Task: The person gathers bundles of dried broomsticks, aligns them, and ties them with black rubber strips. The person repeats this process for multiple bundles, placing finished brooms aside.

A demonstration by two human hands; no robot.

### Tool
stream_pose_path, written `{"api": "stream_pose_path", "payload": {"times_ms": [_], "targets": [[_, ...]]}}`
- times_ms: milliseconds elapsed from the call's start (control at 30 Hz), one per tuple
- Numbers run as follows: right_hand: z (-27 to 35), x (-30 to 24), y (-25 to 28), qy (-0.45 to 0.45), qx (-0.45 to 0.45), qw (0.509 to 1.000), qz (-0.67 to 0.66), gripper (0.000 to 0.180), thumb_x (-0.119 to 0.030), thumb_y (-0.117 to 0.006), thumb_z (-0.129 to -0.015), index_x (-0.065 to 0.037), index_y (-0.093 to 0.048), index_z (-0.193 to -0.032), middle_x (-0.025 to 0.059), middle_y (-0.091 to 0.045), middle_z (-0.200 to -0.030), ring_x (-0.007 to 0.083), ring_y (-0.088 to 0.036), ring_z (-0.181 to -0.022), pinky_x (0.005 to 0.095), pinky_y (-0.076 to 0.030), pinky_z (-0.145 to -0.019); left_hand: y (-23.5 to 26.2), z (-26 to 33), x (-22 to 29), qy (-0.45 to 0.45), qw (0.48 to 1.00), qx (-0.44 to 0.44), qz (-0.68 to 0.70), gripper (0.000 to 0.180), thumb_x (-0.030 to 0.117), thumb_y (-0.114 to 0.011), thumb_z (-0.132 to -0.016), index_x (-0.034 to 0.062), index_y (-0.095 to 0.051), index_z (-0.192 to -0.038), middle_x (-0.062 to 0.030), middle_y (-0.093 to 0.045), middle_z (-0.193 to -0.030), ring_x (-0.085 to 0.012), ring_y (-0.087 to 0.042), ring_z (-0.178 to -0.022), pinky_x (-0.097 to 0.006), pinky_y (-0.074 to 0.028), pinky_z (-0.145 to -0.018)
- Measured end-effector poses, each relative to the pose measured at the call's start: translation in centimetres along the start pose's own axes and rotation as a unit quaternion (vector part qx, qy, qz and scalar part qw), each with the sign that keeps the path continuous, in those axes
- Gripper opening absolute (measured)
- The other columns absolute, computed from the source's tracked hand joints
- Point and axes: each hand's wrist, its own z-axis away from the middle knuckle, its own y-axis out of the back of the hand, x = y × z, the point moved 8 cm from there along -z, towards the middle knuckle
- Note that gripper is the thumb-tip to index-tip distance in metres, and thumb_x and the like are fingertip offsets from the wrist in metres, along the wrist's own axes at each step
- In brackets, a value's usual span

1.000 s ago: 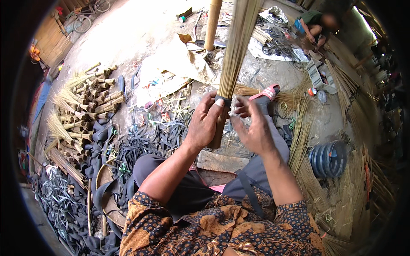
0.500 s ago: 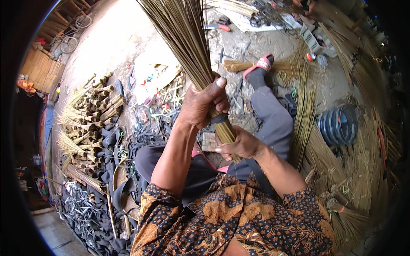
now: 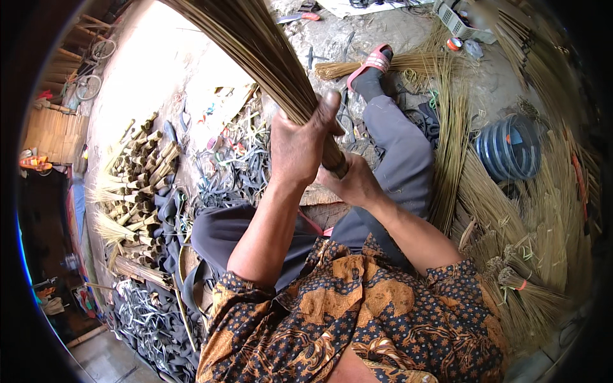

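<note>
A long stick broom (image 3: 255,54), a thick bundle of thin brown sticks, slants up and away to the left in front of my chest. Wrapped around its shaft, my left hand (image 3: 300,143) is closed with the thumb up along the sticks. Lower down, my right hand (image 3: 352,184) is closed at the butt end, some of its fingers out of sight. The dark band around the sticks is mostly hidden by my hands. Beneath them, a piece of wood (image 3: 322,212) shows between my legs.
Short tied stick bundles (image 3: 137,198) are piled at left, above black rubber strips (image 3: 150,322). Loose long sticks (image 3: 450,147) lie right of my outstretched leg, near a clear bluish plastic container (image 3: 507,148). Farther off are a red-handled knife (image 3: 309,16) and a grey crate (image 3: 456,22).
The broom has tilted farther left and toward me. My right hand has come up closer to my left and now covers the butt end. The view has shifted slightly.
</note>
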Motion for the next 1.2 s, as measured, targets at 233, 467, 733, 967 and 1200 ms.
{"api": "stream_pose_path", "payload": {"times_ms": [233,467,733,967,1200], "targets": [[3.0,1.4,-2.1,-0.129,-0.371,0.866,-0.311,0.028,-0.02,-0.08,-0.093,-0.008,-0.059,-0.078,0.0,-0.062,-0.061,0.012,-0.062,-0.055,0.0291,-0.049,-0.054,-1.2,0.9,-1.4,0.066,0.982,-0.048,0.172,0.039,0.028,-0.083,-0.092,0.0001,-0.063,-0.109,-0.0067,-0.064,-0.08,-0.0182,-0.064,-0.065,-0.033,-0.055,-0.063],[-0.9,5.5,6.9,-0.007,-0.074,0.997,-0.034,0.073,-0.049,-0.069,-0.1,0.001,-0.047,-0.149,0.0185,-0.069,-0.121,0.0213,-0.068,-0.109,0.0341,-0.055,-0.099,2.4,-1.0,-1.1,0.0,0.995,0.095,-0.019,0.032,0.031,-0.081,-0.094,0.0065,-0.065,-0.081,-0.002,-0.062,-0.066,-0.0118,-0.059,-0.057,-0.029,-0.047,-0.056],[6.3,12.4,13.2,-0.15,0.047,0.983,-0.098,0.04,-0.037,-0.059,-0.108,-0.001,-0.062,-0.127,0.0096,-0.071,-0.1,0.0132,-0.068,-0.087,0.0281,-0.055,-0.081,2.5,4.2,-25.9,0.09,0.977,0.092,-0.168,0.04,0.022,-0.074,-0.099,-0.0039,-0.051,-0.08,0.0013,-0.048,-0.068,-0.0182,-0.046,-0.067,-0.038,-0.046,-0.068],[7.2,15.2,13.4,-0.088,0.157,0.98,-0.089,0.019,-0.019,-0.06,-0.107,0.0,-0.064,-0.106,0.0049,-0.07,-0.087,0.0075,-0.065,-0.073,0.0251,-0.052,-0.067,4.7,4.6,-33.6,0.078,0.993,0.036,-0.086,0.022,0.015,-0.079,-0.094,0.0048,-0.061,-0.086,0.0027,-0.059,-0.075,-0.009,-0.054,-0.066,-0.028,-0.044,-0.058],[6.8,14.9,13.1,-0.092,0.172,0.981,-0.017,0.02,-0.02,-0.063,-0.105,0.0,-0.066,-0.106,0.0037,-0.07,-0.081,0.0079,-0.065,-0.07,0.0258,-0.052,-0.063,4.8,4.5,-31.0,0.178,0.978,0.064,-0.089,0.036,0.016,-0.08,-0.093,-0.0056,-0.065,-0.118,-0.0082,-0.074,-0.11,-0.0156,-0.069,-0.099,-0.032,-0.056,-0.088]]}}
